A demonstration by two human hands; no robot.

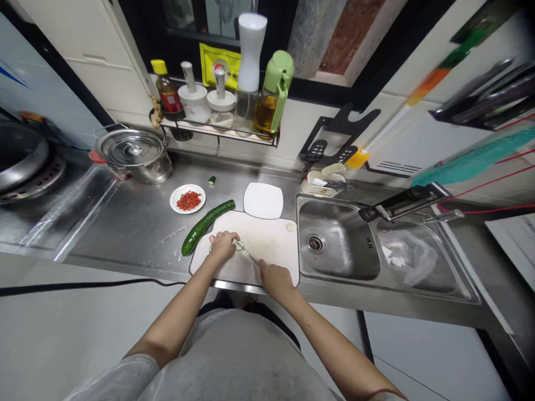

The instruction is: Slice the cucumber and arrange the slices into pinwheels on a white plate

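My right hand [276, 278] is wrapped round the handle of a knife [251, 258], whose blade points up and left over the white cutting board [271, 236]. My left hand [223, 246] is closed, low over the board, with its fingertips at a small pale piece of food [238, 245] beside the knife tip. The kind of that piece is too small to tell, and the fingers hide part of it. A long green cucumber [204, 227] lies slanted across the board's upper left edge. Behind the board sits a cut cucumber end [212, 180].
A white plate [263, 200] stands behind the board, and a small plate [202, 204] with chopped red pieces [188, 200] to the left. The sink [338, 234] is at the right. A lidded steel pot [152, 170] and a condiment rack [217, 131] are at the back.
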